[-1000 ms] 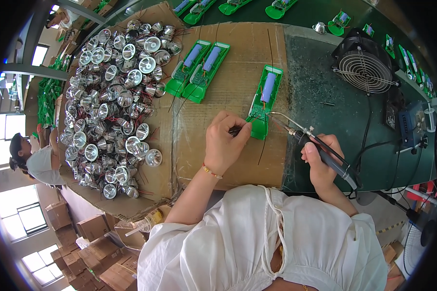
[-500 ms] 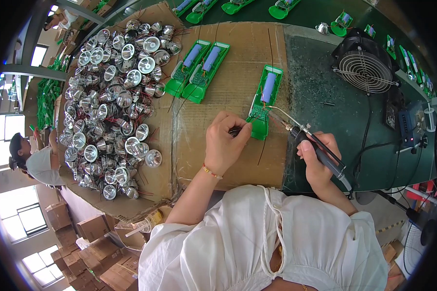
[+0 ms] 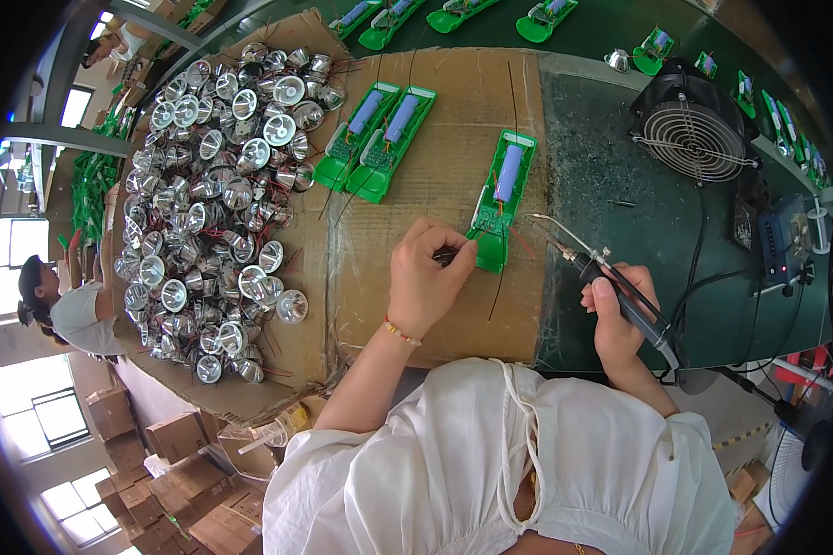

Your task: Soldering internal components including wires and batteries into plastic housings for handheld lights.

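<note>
My right hand (image 3: 618, 310) grips a soldering iron (image 3: 611, 282) with a thin bent metal tube along it. Its tip stands apart from the green housing, just to the right. That open green plastic housing (image 3: 493, 252) lies on the cardboard and holds a lilac battery cell (image 3: 508, 174), a small green circuit board (image 3: 492, 222) and thin wires. Closed at the lower left edge of the housing, my left hand (image 3: 426, 277) pinches something small and dark, mostly hidden by the fingers.
Two similar green housings (image 3: 379, 153) lie farther left. A large heap of silvery reflector cups (image 3: 222, 194) covers the left side. On the green table at right stand a black fan (image 3: 694, 139) and a blue box-shaped unit (image 3: 779, 245). A person (image 3: 74, 301) works at far left.
My right hand has drawn the soldering iron right, off the circuit board. A red wire now shows beside the board's right edge. My left hand has hardly moved.
</note>
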Motion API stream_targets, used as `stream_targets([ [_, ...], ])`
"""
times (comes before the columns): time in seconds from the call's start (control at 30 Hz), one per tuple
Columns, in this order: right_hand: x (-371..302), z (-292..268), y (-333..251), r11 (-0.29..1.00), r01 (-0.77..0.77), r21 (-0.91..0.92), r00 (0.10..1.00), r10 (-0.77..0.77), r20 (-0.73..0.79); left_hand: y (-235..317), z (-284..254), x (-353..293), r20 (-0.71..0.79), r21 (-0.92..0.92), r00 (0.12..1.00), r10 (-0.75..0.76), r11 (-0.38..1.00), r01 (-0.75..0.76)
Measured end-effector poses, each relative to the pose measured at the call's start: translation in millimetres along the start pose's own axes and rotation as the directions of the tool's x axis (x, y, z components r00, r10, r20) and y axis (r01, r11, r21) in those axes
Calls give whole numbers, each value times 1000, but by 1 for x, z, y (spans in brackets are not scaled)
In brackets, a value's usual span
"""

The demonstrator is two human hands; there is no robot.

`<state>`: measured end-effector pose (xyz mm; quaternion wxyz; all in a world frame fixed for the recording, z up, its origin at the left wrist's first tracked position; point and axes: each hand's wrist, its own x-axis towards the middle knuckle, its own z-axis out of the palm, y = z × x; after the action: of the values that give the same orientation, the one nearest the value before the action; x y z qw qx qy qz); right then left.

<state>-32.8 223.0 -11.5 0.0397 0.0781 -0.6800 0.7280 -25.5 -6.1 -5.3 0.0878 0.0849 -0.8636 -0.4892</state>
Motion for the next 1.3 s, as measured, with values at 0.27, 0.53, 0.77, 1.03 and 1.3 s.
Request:
stream_targets([
  [0.27, 0, -12, 6, 998, -57, -8, 998, 57, -35, 1, 2, 0, -52, 3, 999, 3, 1000, -3],
  [0.53, 7, -28, 10, 996, -82, 44, 993, 86, -87, 14, 0, 6, -105, -117, 990, -94, 990, 82],
  [0.77, 12, -43, 16, 967, -255, -19, 965, 253, -71, 41, 32, 109, 353, 426, 935, -19, 894, -142],
  [1.03, 14, -42, 13, 935, -353, 27, 935, 354, -21, 72, 115, 309, -277, 345, 916, 290, 920, -187],
  [1.3, 18, -38, 8, 926, -378, 4, 926, 378, 11, 30, 108, 328, 109, 582, 974, 200, 781, -225],
])
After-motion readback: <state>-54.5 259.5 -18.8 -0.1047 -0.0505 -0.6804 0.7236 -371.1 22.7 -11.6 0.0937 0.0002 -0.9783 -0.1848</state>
